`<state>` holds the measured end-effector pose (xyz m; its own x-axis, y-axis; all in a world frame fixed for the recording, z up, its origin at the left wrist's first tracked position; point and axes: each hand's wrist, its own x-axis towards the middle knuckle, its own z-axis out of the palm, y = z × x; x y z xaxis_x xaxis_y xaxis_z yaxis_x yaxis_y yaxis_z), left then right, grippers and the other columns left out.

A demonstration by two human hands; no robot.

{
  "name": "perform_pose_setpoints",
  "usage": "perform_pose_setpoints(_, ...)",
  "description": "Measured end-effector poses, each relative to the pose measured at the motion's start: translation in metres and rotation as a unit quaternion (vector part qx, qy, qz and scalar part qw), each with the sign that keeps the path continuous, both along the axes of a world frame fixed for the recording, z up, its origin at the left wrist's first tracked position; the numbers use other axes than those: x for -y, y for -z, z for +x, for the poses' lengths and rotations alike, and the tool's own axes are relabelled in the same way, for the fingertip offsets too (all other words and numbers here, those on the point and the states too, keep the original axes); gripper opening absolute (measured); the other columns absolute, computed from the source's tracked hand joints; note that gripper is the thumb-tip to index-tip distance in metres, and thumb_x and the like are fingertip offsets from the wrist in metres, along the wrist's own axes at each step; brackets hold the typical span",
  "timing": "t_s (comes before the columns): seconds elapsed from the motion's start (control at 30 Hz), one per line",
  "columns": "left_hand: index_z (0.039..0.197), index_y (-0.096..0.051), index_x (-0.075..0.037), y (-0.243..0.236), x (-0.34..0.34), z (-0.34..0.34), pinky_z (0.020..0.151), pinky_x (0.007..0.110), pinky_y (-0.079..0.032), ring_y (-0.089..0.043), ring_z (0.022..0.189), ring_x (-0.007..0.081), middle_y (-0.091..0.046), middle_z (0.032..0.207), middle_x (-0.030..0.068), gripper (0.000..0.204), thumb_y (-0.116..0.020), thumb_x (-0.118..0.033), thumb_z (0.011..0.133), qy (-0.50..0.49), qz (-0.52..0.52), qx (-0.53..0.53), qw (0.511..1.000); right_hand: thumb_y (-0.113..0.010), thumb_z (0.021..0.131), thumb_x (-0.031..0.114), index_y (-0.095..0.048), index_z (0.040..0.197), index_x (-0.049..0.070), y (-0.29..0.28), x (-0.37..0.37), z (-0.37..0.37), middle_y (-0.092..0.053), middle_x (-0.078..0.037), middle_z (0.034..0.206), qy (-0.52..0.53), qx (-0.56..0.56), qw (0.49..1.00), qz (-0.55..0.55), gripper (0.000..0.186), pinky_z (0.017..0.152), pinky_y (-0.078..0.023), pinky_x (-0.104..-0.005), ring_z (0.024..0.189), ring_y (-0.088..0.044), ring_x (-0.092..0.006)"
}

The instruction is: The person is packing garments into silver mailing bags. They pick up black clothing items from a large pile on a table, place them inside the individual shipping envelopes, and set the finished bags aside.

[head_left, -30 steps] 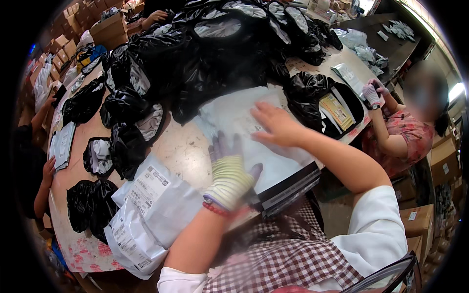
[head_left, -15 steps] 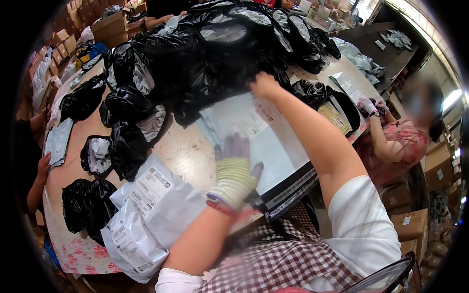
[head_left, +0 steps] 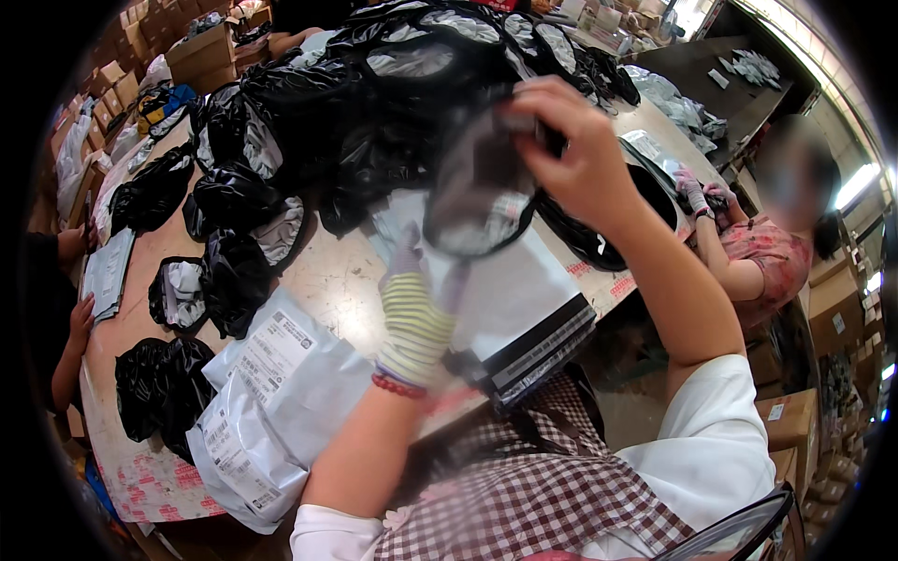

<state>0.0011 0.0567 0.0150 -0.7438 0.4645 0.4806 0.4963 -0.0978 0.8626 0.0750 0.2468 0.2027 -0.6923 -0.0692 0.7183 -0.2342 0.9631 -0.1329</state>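
Observation:
My right hand (head_left: 572, 154), bare, is raised above the table and grips the top of a black plastic bag (head_left: 477, 201) with something pale inside; the bag hangs down, blurred by motion. My left hand (head_left: 416, 313), in a striped yellow-and-white glove with a red bead bracelet at the wrist, rests with fingers spread on a stack of grey mailer bags (head_left: 519, 313) at the table's near edge. The hanging bag sits just above and to the right of my left hand.
A large heap of black packed bags (head_left: 374, 103) covers the table's far half. White labelled mailers (head_left: 271, 393) lie at my left. Another person in a pink top (head_left: 762, 257) works at the right; a person's hands (head_left: 79, 323) show at the left. Cardboard boxes (head_left: 201, 51) stand beyond.
My right hand reached from the grey mailers to the black heap, took hold of a bag and lifted it toward me. My left hand stayed on the mailer stack.

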Motion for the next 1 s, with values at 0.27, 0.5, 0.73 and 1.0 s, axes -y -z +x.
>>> perform_pose_setpoints(0.27, 0.160, -0.029, -0.006, -0.007, 0.012, 0.022, 0.093, 0.034, -0.060, -0.070, 0.106, 0.0224, -0.061, 0.135, 0.0197, 0.087, -0.073, 0.004, 0.085, 0.283, 0.052, 0.318, 0.903, -0.081, 0.088, 0.011, -0.048, 0.131, 0.006, 0.141, 0.025, 0.087, -0.069, -0.014, 0.096, 0.143, 0.108, 0.956, -0.233, 0.054, 0.067, -0.053, -0.0345, 0.075, -0.069, -0.0254)
perform_pose_setpoints(0.5, 0.119, -0.060, -0.002, 0.013, 0.014, 0.020, 0.084, 0.034, -0.054, -0.065, 0.091, 0.0215, -0.067, 0.099, 0.0115, 0.036, -0.066, 0.004, 0.083, 0.021, -0.063, 0.030, 0.997, -0.072, 0.078, 0.002, -0.052, 0.147, 0.010, 0.132, 0.018, 0.101, -0.073, -0.015, 0.085, 0.270, 0.050, 0.961, 0.014, 0.072, 0.068, -0.052, -0.0469, 0.072, -0.069, -0.0374)
perform_pose_setpoints(0.73, 0.106, -0.061, 0.000, -0.006, 0.020, 0.031, 0.080, 0.041, -0.053, -0.064, 0.087, 0.0303, -0.063, 0.096, 0.0160, 0.029, -0.069, 0.004, 0.078, 0.039, -0.192, -0.062, 0.979, -0.077, 0.071, 0.002, -0.044, 0.155, 0.010, 0.117, 0.029, 0.099, -0.039, -0.019, 0.164, 0.212, 0.223, 0.949, 0.068, 0.091, 0.129, -0.017, -0.0568, 0.156, -0.032, -0.0370)
perform_pose_setpoints(1.0, 0.125, -0.060, -0.001, -0.023, 0.026, 0.017, 0.098, 0.043, -0.052, -0.064, 0.113, 0.0299, -0.064, 0.119, 0.0180, 0.047, -0.074, 0.000, 0.081, 0.055, -0.220, -0.059, 0.972, -0.056, 0.103, 0.047, -0.040, 0.161, 0.005, 0.180, 0.009, 0.079, -0.036, -0.016, 0.169, 0.121, 0.346, 0.930, -0.017, 0.073, 0.128, -0.018, -0.0587, 0.159, -0.028, -0.0344)
